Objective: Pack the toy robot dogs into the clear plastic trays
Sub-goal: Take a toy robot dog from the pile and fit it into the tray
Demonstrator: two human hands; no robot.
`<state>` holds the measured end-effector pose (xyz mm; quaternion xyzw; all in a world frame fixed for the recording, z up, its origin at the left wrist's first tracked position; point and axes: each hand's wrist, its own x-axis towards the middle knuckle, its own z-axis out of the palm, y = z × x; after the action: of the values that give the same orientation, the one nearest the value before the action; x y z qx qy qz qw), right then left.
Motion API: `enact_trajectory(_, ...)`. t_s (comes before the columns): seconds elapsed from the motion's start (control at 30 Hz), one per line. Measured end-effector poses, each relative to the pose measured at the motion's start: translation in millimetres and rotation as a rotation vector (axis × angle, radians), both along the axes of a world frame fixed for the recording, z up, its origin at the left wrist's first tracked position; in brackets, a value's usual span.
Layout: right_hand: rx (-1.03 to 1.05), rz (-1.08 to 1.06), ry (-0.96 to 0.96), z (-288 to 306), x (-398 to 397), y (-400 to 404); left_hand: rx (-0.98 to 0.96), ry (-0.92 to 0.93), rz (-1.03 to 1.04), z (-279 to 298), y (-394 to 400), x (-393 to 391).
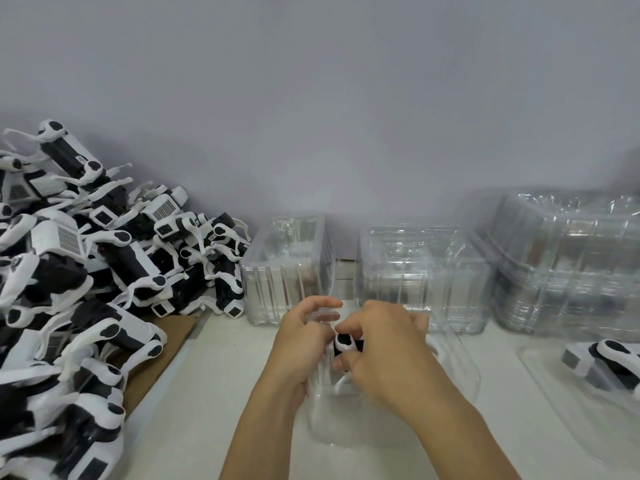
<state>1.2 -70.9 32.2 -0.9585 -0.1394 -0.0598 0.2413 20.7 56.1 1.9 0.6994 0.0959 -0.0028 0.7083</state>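
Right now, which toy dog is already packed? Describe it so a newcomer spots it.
Start at the tall stack of clear trays against the wall, far right. Just in front, a toy robot dog lies inside a flat clear tray. It lies alone, unheld, away from the loose pile at left.

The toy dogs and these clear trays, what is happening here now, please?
A person is packing toy robot dogs into clear plastic trays. Both hands, the left hand and the right hand, hold one toy dog inside the open tray at the table's front. A big pile of unpacked dogs lies at the left. Stacks of empty trays stand along the wall, and one packed dog lies at the right.
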Motion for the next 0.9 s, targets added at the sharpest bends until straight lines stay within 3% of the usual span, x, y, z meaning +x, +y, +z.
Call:
enact_trajectory(0.13,-0.014,0.073,0.003,3.4,-0.2,-1.7,0.012,-0.007,0.006,-0.9,1.1,0.0)
enact_trajectory(0.27,0.128,0.125,0.078,6.6,-1.1,-15.4,0.037,0.0,0.007,0.1,2.4,0.9)
enact_trajectory(0.4,0.245,0.012,0.092,17.9,2.8,-43.0,0.057,-0.016,0.009,1.3,3.0,1.7)
enact_trajectory(0.5,0.189,-0.091,0.061,28.6,5.0,-71.3,0.072,-0.028,-0.041,2.3,3.9,-0.1)
enact_trajectory(0.7,0.078,-0.133,0.22,35.6,1.0,-90.3,0.111,-0.023,-0.07,1.0,3.6,1.0)
enact_trajectory(0.9,0.034,-0.152,0.152,27.7,4.6,-83.6,0.119,-0.047,-0.082,-0.8,5.9,3.3)
